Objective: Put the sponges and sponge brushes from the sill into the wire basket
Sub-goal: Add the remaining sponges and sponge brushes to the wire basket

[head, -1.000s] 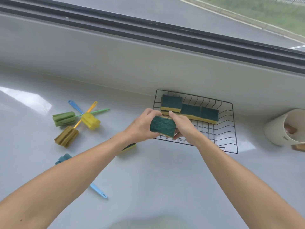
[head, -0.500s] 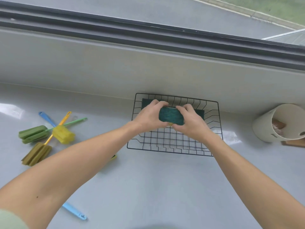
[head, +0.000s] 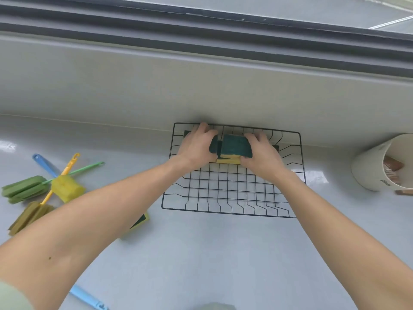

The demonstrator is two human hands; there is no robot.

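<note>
We see both hands inside the wire basket [head: 232, 198]: the right hand [head: 260, 156] grips a green-and-yellow sponge [head: 235, 146], the left hand [head: 197, 145] steadies a neighbouring sponge [head: 213, 147]. Next, we judge, release and fetch the sponge brushes [head: 44, 191].

Wire basket [head: 232, 211] near half is bare grid, free to enter from 6 o'clock. Far half blocked: both hands [head: 197, 145] [head: 263, 154] and stacked sponges [head: 235, 146] against window wall [head: 201, 86] at 12. Brush cluster [head: 44, 186] crowds 9, cup [head: 375, 166] at 3, loose sponge [head: 139, 220] at basket's 8. Sill [head: 212, 253] at 6 open.
</note>
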